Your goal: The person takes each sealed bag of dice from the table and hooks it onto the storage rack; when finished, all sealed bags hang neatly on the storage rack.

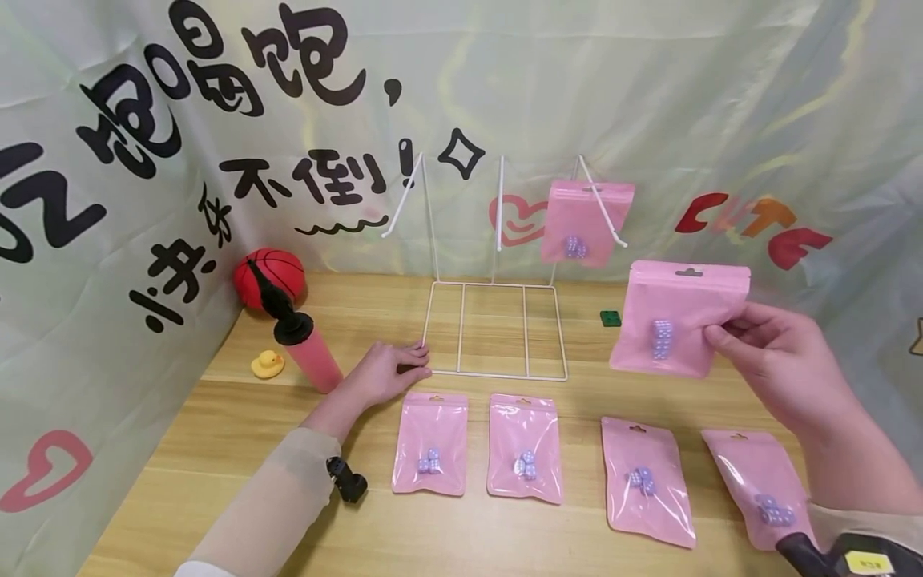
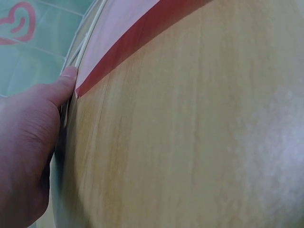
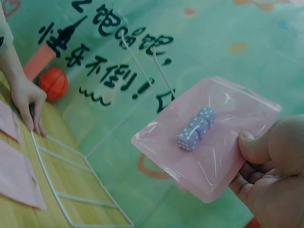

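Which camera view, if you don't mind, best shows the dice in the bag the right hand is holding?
The right wrist view: the dice appear largest there, their pips clear through the pink bag gripped by the right hand. The head view shows them smaller, as a purple stack; the left wrist view does not show them.

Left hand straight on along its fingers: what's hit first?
The white rack, at its base's near left corner; the left hand seems to be touching it, though depth is unclear.

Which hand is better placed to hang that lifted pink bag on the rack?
Probably the right hand: it holds the lifted pink bag, while the left hand touches the white wire rack at its near left corner and holds no bag.
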{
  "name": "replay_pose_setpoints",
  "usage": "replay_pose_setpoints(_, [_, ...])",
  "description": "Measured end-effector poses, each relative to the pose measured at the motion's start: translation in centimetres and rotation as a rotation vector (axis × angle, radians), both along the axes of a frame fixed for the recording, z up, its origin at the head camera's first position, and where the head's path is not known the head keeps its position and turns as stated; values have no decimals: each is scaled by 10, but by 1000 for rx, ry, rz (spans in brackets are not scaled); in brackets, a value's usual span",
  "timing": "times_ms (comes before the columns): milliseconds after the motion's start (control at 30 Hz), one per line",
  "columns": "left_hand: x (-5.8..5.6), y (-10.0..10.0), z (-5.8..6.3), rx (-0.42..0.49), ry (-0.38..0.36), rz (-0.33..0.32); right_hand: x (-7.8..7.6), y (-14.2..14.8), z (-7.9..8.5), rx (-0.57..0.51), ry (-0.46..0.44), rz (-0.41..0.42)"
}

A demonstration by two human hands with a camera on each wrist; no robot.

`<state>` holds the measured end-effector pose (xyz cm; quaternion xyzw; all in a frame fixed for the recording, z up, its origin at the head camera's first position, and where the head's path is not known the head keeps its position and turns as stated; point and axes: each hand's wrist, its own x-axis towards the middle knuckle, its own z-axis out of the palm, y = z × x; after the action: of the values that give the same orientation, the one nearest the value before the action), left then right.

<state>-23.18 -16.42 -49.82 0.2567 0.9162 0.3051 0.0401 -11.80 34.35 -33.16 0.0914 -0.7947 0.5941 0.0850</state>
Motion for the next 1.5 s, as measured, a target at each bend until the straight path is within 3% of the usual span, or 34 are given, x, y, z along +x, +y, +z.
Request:
replay_pose_setpoints(367, [-1, -1, 0, -1, -7, 17, -10, -34, 14, -127, 30, 73])
replay_pose_setpoints(667, [0, 0, 1, -13, -20, 24, -24, -48, 17, 47, 27, 11])
replay_pose_setpoints(1133, [-1, 1, 1, -12, -21, 9, -41, -52, 8, -140, -13, 121])
replay_pose_setpoints(1500, [0, 0, -2, -6, 1, 4, -54, -56, 2, -204, -44, 140])
